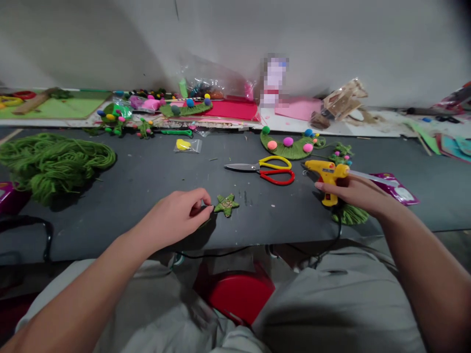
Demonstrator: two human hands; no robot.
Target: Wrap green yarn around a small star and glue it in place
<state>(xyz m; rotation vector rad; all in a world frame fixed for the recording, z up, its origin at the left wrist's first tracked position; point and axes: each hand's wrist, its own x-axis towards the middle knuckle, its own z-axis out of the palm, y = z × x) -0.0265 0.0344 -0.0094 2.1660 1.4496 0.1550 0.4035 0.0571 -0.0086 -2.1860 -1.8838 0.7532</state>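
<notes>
My left hand (184,213) has its thumb and forefinger pinched together at the left tip of a small star wrapped in green yarn (226,205), which lies on the grey table. My right hand (353,189) is wrapped around the grip of a yellow hot glue gun (326,170), its nozzle pointing left and a clear glue stick (371,177) coming out of the back. Between the hands, a little farther off, lie scissors (270,170) with one yellow and one red handle. Behind them is a green yarn-wrapped crescent (290,148) with coloured pom-poms.
A big heap of green yarn (55,164) lies at the left. A small bag with something yellow (187,145) and a green cutter (176,132) sit farther back. A purple packet (399,189) is beyond my right hand. The gun's black cord (339,230) hangs over the front edge.
</notes>
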